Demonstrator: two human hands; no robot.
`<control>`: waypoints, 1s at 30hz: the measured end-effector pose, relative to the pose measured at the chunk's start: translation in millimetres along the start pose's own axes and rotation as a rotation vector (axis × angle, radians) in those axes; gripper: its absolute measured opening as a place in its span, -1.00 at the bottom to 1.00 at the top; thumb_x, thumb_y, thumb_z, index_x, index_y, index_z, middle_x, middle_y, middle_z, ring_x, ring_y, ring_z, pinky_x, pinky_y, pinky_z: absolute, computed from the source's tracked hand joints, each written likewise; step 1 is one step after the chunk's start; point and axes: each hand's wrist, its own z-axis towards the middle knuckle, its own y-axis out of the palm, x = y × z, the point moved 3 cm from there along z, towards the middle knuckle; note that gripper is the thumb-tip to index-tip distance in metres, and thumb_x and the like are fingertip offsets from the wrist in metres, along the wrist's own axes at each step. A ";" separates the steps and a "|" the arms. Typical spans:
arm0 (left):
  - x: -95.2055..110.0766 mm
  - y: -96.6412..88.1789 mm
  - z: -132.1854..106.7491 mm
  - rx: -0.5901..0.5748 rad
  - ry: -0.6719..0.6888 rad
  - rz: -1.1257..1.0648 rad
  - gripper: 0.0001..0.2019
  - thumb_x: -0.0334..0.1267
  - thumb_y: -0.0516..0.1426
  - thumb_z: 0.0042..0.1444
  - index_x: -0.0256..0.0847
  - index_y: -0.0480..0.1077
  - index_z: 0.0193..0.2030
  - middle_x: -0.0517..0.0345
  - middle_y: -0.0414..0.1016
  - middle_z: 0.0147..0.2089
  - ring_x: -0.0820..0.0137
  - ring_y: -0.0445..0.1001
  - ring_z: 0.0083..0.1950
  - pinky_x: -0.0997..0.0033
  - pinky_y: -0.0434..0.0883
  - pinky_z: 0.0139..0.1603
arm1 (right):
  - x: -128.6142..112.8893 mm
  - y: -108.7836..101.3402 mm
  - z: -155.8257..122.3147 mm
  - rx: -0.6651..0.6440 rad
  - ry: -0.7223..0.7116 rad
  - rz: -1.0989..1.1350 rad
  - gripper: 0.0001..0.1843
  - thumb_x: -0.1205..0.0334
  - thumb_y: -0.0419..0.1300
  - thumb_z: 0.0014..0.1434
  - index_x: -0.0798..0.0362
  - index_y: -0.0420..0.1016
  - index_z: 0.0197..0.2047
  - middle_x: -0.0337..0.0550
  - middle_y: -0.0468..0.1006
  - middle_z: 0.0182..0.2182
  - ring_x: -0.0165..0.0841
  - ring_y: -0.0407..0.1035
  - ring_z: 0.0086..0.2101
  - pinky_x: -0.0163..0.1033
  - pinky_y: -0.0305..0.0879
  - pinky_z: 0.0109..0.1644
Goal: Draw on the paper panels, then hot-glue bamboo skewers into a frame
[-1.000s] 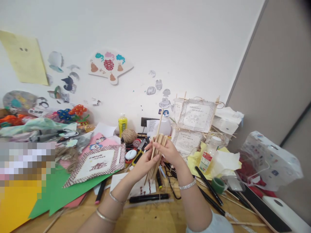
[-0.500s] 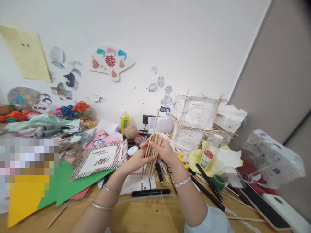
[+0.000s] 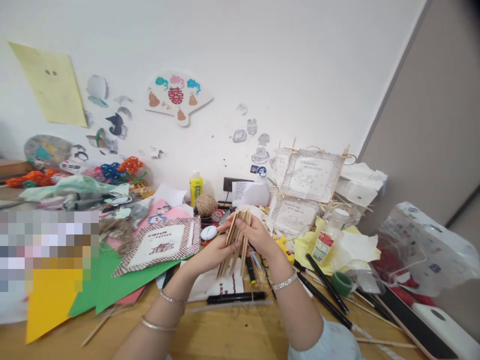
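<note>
A bundle of thin wooden sticks (image 3: 237, 242) is gripped between my two hands, standing tilted above the desk. My left hand (image 3: 216, 254) closes on its lower left side, the thumb lying across the sticks. From the right, my right hand (image 3: 257, 234) wraps the upper part, its thumb pressed on the front. Under the bundle lies a white sheet with dark red marks (image 3: 213, 282). A black marker (image 3: 236, 298) rests just in front of that sheet. The fingers behind the sticks are partly hidden.
A framed drawing (image 3: 161, 245) lies on green paper (image 3: 127, 285) at left. Behind are a twine ball (image 3: 206, 205) and a yellow bottle (image 3: 195, 187). At right stand a stick-framed paper lantern (image 3: 313, 175), a clear bottle (image 3: 326, 240), black pens (image 3: 326, 282) and a phone (image 3: 408, 317).
One long stick that stuck up above the bundle has come down about level with the others. Both hands keep hold of the sticks. The view has shifted slightly left.
</note>
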 end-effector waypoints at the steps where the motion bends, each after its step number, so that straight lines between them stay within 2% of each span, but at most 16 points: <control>1: -1.1 -0.2 -0.2 -0.014 -0.005 -0.015 -0.63 0.00 0.06 0.13 -0.26 0.47 -0.15 0.06 0.55 -0.17 0.23 0.45 -0.05 0.32 0.36 -0.01 | 1.8 0.2 0.5 -0.008 0.009 -0.001 -0.62 -0.09 0.18 0.08 0.04 0.36 -0.19 -0.15 0.59 -0.36 -0.30 0.49 -0.27 -0.20 0.40 -0.20; 4: -5.8 3.3 0.9 -0.060 -0.027 -0.062 -0.61 0.01 0.07 0.12 -0.30 0.47 -0.15 0.02 0.55 -0.16 0.24 0.46 -0.07 0.30 0.36 0.00 | 9.5 -0.3 1.1 -0.008 0.060 0.016 -0.62 -0.07 0.22 0.05 0.05 0.38 -0.20 -0.13 0.60 -0.32 -0.29 0.49 -0.25 -0.22 0.41 -0.23; 9: -8.3 5.4 2.0 -0.030 -0.020 -0.040 -0.60 0.02 0.06 0.13 -0.31 0.47 -0.16 0.01 0.56 -0.16 0.24 0.47 -0.09 0.30 0.36 0.00 | 11.0 1.8 -0.6 -0.009 0.063 0.055 -0.61 -0.09 0.19 0.07 0.03 0.39 -0.18 -0.13 0.60 -0.32 -0.30 0.50 -0.29 -0.26 0.42 -0.31; 12: -7.7 3.4 0.5 -0.073 0.023 -0.016 -0.62 0.00 0.05 0.14 -0.27 0.48 -0.15 0.05 0.56 -0.14 0.25 0.46 -0.05 0.32 0.33 0.05 | 7.0 4.3 -1.8 -0.049 0.055 0.044 -0.58 -0.06 0.24 0.03 0.05 0.42 -0.14 -0.12 0.61 -0.29 -0.29 0.49 -0.25 -0.23 0.41 -0.23; 16: -14.0 0.0 -0.9 -0.052 -0.053 0.026 -0.64 0.00 0.10 0.10 -0.23 0.47 -0.12 0.05 0.54 -0.08 0.23 0.42 0.03 0.32 0.31 0.08 | 7.7 6.0 -1.9 -0.092 0.140 -0.009 -0.63 -0.04 0.19 0.08 0.07 0.46 -0.18 -0.12 0.61 -0.30 -0.33 0.50 -0.29 -0.24 0.41 -0.20; 18: -17.3 0.9 -0.6 -0.043 -0.077 0.007 -0.62 0.00 0.12 0.07 -0.24 0.46 -0.11 0.02 0.54 -0.07 0.22 0.43 0.02 0.30 0.33 0.06 | 8.4 6.0 -1.0 -0.083 0.138 -0.011 -0.64 -0.06 0.18 0.09 0.08 0.46 -0.21 -0.12 0.61 -0.32 -0.34 0.50 -0.31 -0.23 0.41 -0.19; 24: -20.3 11.9 3.0 -0.170 -0.020 -0.160 -0.64 -0.04 0.16 0.06 -0.30 0.45 -0.15 -0.06 0.56 -0.16 0.22 0.49 -0.08 0.25 0.36 0.02 | 5.7 2.9 3.9 0.024 0.012 0.138 -0.65 -0.06 0.19 0.08 0.07 0.42 -0.27 -0.15 0.59 -0.41 -0.37 0.50 -0.39 -0.20 0.43 -0.20; 27: -20.6 16.4 2.4 -0.212 -0.041 -0.254 -0.66 -0.07 0.17 0.07 -0.31 0.45 -0.14 -0.07 0.56 -0.15 0.21 0.50 -0.08 0.20 0.36 0.04 | 3.0 -1.5 5.2 0.135 -0.032 0.200 -0.64 -0.08 0.19 0.07 0.07 0.41 -0.29 -0.16 0.59 -0.44 -0.38 0.49 -0.43 -0.22 0.44 -0.24; 30: -20.8 21.4 -0.4 -0.263 -0.089 -0.424 -0.60 -0.11 0.22 0.03 -0.33 0.41 -0.05 -0.10 0.55 -0.09 0.18 0.50 -0.03 0.11 0.34 0.09 | -1.4 -4.9 4.9 0.200 -0.056 0.237 -0.65 -0.07 0.21 0.06 0.07 0.41 -0.30 -0.16 0.59 -0.46 -0.39 0.47 -0.46 -0.26 0.43 -0.29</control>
